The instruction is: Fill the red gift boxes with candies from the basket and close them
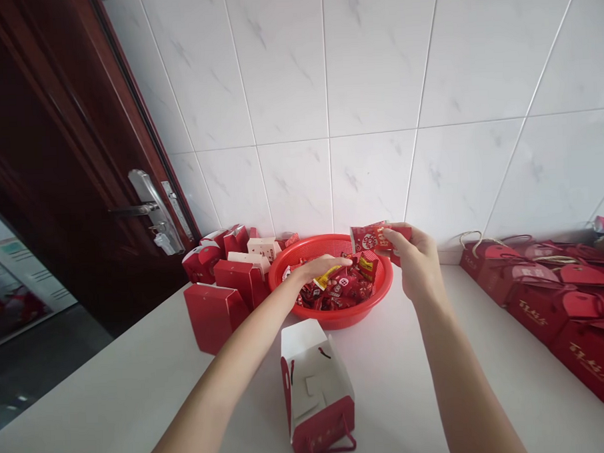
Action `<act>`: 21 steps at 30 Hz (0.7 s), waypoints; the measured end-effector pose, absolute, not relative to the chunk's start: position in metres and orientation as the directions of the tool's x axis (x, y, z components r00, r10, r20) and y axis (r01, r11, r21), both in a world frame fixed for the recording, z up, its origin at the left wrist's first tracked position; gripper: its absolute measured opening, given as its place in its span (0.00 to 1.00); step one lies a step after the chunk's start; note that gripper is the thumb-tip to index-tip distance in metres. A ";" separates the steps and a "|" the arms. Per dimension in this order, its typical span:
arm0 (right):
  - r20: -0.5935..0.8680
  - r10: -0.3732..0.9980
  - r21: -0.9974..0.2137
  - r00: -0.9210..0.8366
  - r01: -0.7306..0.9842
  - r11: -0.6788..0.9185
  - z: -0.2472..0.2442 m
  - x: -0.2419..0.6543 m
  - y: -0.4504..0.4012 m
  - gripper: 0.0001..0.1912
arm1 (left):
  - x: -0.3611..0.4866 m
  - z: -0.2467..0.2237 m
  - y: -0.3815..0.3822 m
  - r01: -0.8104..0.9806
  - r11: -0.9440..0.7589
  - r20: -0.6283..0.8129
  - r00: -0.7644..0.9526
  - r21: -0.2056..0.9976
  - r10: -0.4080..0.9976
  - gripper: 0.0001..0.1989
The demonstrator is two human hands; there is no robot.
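My right hand (417,255) is closed on red printed snack packets (370,238), held up just above the right rim of a red plastic basket (379,293). Inside the basket lies a heap of small wrapped sweets (342,285), mostly red with some yellow. My left hand (326,265) reaches over this heap, its visible fingers stretched out and touching the sweets. Beside it is a yellow-wrapped sweet (325,277); the fingertips are partly hidden. In front of the basket stands an open red gift box (323,419) with a white inside and dark red cord handles.
Several red and cream boxes (216,317) stand left of the basket on the white table (403,382). Rows of closed red gift boxes (541,313) with cords line the right side. A tiled wall (367,117) rises behind; a dark wooden door (67,130) is at left.
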State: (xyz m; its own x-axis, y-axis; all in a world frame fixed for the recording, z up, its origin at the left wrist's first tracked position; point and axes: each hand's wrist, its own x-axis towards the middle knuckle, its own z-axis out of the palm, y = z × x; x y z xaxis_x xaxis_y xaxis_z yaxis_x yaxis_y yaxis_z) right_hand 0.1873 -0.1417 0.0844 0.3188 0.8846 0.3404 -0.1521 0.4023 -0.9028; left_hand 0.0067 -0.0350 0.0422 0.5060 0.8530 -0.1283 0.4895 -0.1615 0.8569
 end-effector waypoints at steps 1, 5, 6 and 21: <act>0.345 0.884 -0.902 0.315 -0.149 0.405 0.084 0.187 -0.142 0.09 | 0.007 0.042 -0.036 0.496 -0.169 -0.147 0.535 0.852 0.832 0.20; 0.358 0.882 -0.898 0.305 -0.144 0.415 0.084 0.188 -0.143 0.10 | 0.005 0.034 -0.032 0.450 -0.144 -0.155 0.563 0.881 0.812 0.16; 0.357 0.883 -0.899 0.306 -0.145 0.413 0.084 0.188 -0.143 0.10 | 0.004 0.030 -0.029 0.430 -0.128 -0.144 0.545 0.894 0.826 0.15; 0.320 0.898 -0.916 0.301 -0.143 0.374 0.082 0.188 -0.141 0.12 | -0.003 0.016 -0.010 0.524 -0.302 -0.005 0.505 0.796 0.863 0.12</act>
State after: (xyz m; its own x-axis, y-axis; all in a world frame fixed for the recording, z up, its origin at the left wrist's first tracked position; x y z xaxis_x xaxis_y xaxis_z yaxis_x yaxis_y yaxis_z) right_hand 0.1882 -0.1411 0.0820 0.3010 0.8982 0.3202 -0.1425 0.3744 -0.9162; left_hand -0.0031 -0.0101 0.0158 0.5048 0.8632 -0.0050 0.5243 -0.3020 0.7962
